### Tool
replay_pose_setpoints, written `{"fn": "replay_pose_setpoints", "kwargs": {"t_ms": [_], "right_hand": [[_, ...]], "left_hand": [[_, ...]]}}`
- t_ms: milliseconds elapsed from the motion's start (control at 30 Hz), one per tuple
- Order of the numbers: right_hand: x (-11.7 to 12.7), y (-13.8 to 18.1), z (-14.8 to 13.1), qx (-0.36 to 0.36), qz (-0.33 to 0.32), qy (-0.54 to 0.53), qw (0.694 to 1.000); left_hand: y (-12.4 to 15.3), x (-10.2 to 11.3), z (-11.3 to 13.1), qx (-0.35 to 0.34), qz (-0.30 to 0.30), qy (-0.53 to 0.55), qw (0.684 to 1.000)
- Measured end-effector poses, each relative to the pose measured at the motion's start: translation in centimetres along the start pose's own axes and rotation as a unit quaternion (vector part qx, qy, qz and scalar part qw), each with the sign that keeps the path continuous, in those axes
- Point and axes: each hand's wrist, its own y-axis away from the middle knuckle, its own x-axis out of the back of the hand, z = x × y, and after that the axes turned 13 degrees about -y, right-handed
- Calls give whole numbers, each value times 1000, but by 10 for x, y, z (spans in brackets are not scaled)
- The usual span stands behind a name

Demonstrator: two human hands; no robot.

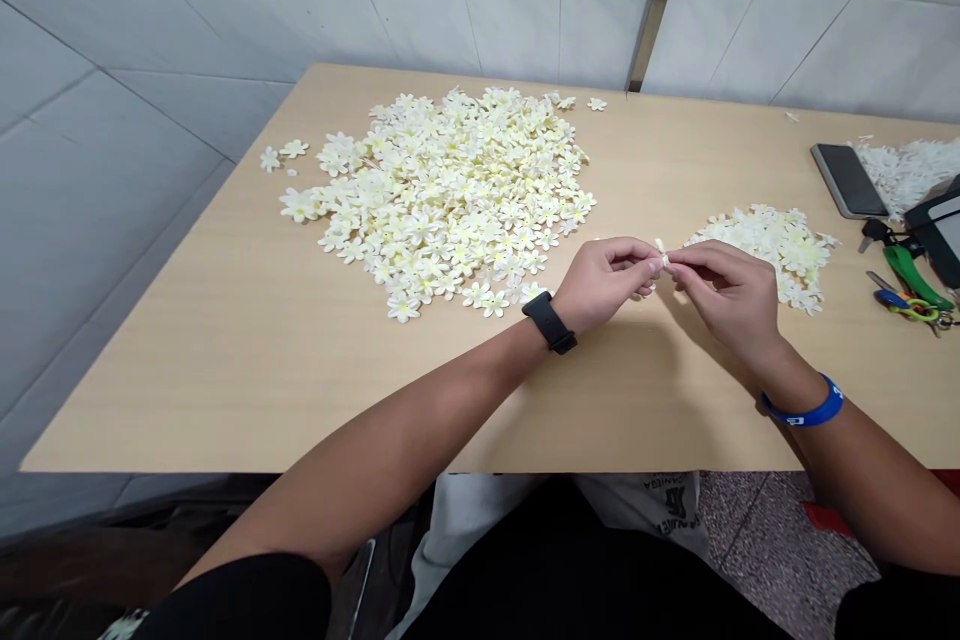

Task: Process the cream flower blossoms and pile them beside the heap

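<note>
My left hand (606, 282), with a black band on its wrist, pinches a small white artificial flower (661, 248) between thumb and fingertips. From the other side, the closed fingertips of my right hand (731, 298) meet it at the same spot. Fingers cover most of this flower, and one pale petal sticks up between them. A large heap of white and pale yellow artificial flowers (457, 190) spreads to the left of my hands. Partly behind my right hand lies a smaller pile of such flowers (787, 250).
On the right of the wooden table (225, 370) lie a phone (849, 180), a heap of thin white pieces (911, 170), a bunch of keys (911, 305) with a green holder, and a dark box-like object (941, 220). A tiled wall (510, 5) with a metal post (658, 0) borders the back.
</note>
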Motion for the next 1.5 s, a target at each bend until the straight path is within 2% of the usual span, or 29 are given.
{"fn": "replay_pose_setpoints", "kwargs": {"t_ms": [267,600,767,900,1000,1200,1367,1500], "right_hand": [[0,1,1,-46,6,-57,997],[-1,0,1,-79,9,-85,993],[10,-9,5,-121,72,-91,986],[22,-16,13,-105,107,-73,986],[23,-15,13,-87,74,-67,991],[9,-7,2,-10,-29,-41,999],[6,-6,2,-8,-34,-32,999],[11,-7,7,-42,-1,-40,998]], "left_hand": [[1,1,3,-37,-3,-41,998],[2,-1,6,-35,5,-66,997],[0,0,5,-12,32,-74,997],[-2,2,2,6,32,-46,998],[-2,2,1,9,26,-33,999],[0,0,4,-15,15,-50,999],[1,-1,6,-18,4,-62,998],[0,0,6,-15,16,-62,998]]}}
